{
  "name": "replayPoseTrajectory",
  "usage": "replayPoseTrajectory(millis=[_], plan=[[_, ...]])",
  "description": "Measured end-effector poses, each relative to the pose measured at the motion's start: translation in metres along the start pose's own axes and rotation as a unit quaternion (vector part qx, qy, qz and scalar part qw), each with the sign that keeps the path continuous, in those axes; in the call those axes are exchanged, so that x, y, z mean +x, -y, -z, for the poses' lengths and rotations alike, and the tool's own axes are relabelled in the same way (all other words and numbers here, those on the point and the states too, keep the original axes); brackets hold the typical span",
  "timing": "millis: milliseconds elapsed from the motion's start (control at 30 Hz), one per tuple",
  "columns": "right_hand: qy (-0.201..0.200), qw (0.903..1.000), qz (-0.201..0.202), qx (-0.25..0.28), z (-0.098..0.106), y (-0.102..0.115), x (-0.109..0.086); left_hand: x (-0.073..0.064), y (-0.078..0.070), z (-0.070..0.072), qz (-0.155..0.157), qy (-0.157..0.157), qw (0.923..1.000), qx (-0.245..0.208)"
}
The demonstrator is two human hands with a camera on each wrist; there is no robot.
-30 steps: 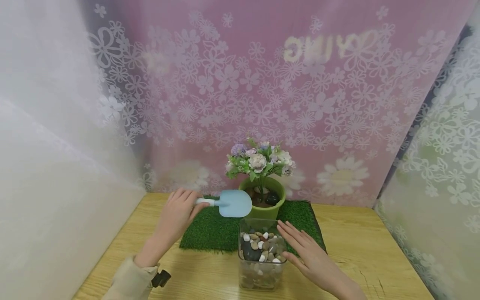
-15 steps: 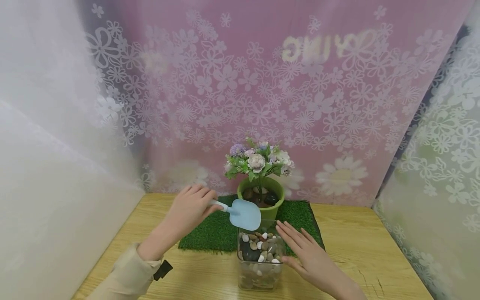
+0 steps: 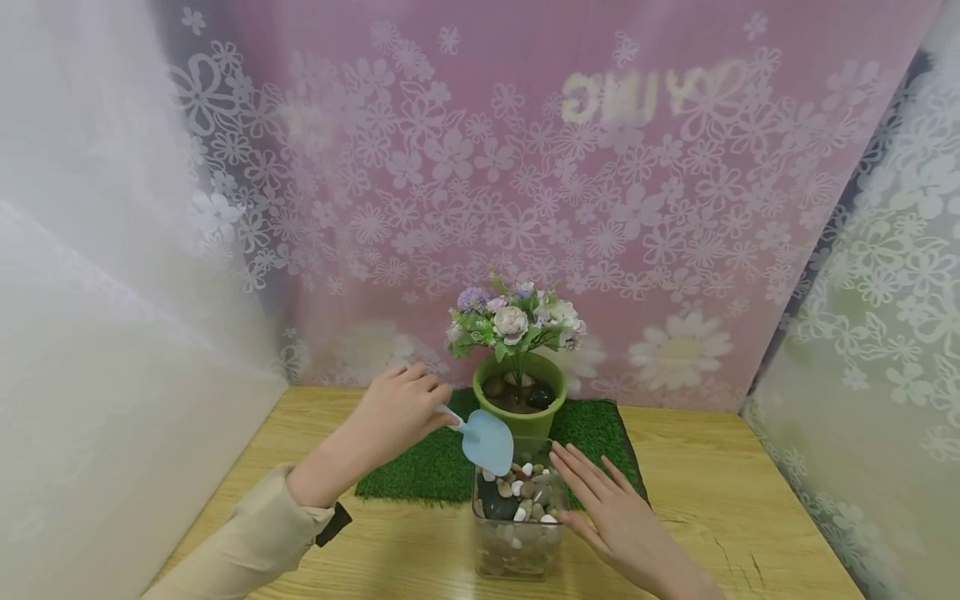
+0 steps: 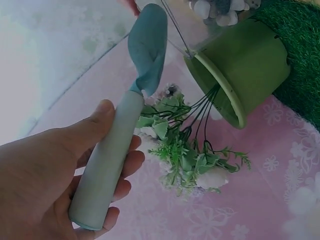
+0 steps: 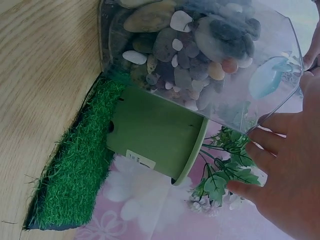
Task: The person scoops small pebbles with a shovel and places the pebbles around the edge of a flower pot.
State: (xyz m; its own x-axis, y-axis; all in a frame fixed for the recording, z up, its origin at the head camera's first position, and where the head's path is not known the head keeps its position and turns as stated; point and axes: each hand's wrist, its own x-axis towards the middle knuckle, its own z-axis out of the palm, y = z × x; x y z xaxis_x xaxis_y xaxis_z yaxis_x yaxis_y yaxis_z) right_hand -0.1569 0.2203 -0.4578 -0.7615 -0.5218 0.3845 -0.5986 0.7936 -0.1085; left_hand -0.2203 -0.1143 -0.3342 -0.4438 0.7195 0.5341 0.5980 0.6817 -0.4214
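Note:
My left hand (image 3: 401,417) grips the pale handle (image 4: 107,160) of a small light-blue trowel (image 3: 490,443), fingers curled round it. The blade tilts downward over the back left of a clear square container (image 3: 517,557). Inside that container lie pebbles (image 3: 538,496), white, brown and grey, with a large black stone (image 3: 498,504) at the left. My right hand (image 3: 618,517) has its fingers straight, resting at the container's right rim. Just behind stands a green flowerpot (image 3: 555,404) with artificial flowers (image 3: 512,323) and a few stones in it. The right wrist view shows pebbles through the container's wall.
An artificial grass mat (image 3: 420,467) lies under the pot on the wooden table (image 3: 712,475). A pink flowered curtain (image 3: 450,167) hangs close behind, with pale sheets (image 3: 112,292) at both sides.
My left hand has moved right and towards me, bringing the trowel from beside the pot to over the container, its blade now tipped downward. The right hand has stayed at the rim.

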Motion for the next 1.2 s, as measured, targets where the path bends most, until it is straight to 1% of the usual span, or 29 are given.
replayPoseTrajectory(millis=[100,200,267,367,467,533,600,700,800,867,933,1000,1067,1200], plan=[[0.003,0.9999,-0.002,0.011,0.001,0.001,0.0,0.005,-0.002,0.002,-0.011,-0.001,0.9999,0.011],[0.004,0.9998,-0.001,0.017,0.001,0.001,0.0,0.009,-0.004,0.004,-0.018,0.007,0.9996,0.023],[0.005,0.9998,-0.002,0.021,0.001,0.001,0.0,0.013,-0.006,0.006,-0.027,0.017,0.999,0.03],[0.006,0.9996,-0.004,0.027,0.0,0.0,0.0,0.016,-0.009,0.008,-0.039,0.042,0.9976,0.038],[0.008,0.9994,-0.006,0.033,-0.001,0.0,0.0,0.019,-0.013,0.01,-0.044,0.063,0.9957,0.051],[0.007,0.9994,-0.006,0.034,-0.001,0.0,0.0,0.022,-0.016,0.009,-0.05,0.067,0.9944,0.066],[0.007,0.9993,-0.007,0.035,-0.001,0.0,0.0,0.024,-0.019,0.007,-0.056,0.071,0.9935,0.069],[0.005,0.9993,-0.009,0.037,-0.001,0.0,0.0,0.027,-0.023,0.0,-0.06,0.087,0.993,0.054],[0.004,0.9993,-0.008,0.038,-0.001,0.0,0.0,0.026,-0.025,-0.007,-0.044,0.108,0.9931,0.013],[0.003,0.9992,-0.007,0.039,-0.001,0.0,0.0,0.026,-0.024,-0.011,-0.034,0.113,0.993,-0.008],[0.003,0.9991,-0.007,0.042,-0.001,0.0,0.0,0.024,-0.022,-0.014,-0.033,0.114,0.9926,-0.026],[0.004,0.999,-0.008,0.044,0.0,0.0,0.0,0.023,-0.02,-0.015,-0.04,0.112,0.9922,-0.037],[0.005,0.9988,-0.011,0.047,0.0,0.0,0.0,0.021,-0.017,-0.016,-0.056,0.111,0.9912,-0.046],[0.007,0.9985,-0.013,0.052,0.001,0.0,0.0,0.021,-0.014,-0.016,-0.084,0.12,0.9869,-0.068]])
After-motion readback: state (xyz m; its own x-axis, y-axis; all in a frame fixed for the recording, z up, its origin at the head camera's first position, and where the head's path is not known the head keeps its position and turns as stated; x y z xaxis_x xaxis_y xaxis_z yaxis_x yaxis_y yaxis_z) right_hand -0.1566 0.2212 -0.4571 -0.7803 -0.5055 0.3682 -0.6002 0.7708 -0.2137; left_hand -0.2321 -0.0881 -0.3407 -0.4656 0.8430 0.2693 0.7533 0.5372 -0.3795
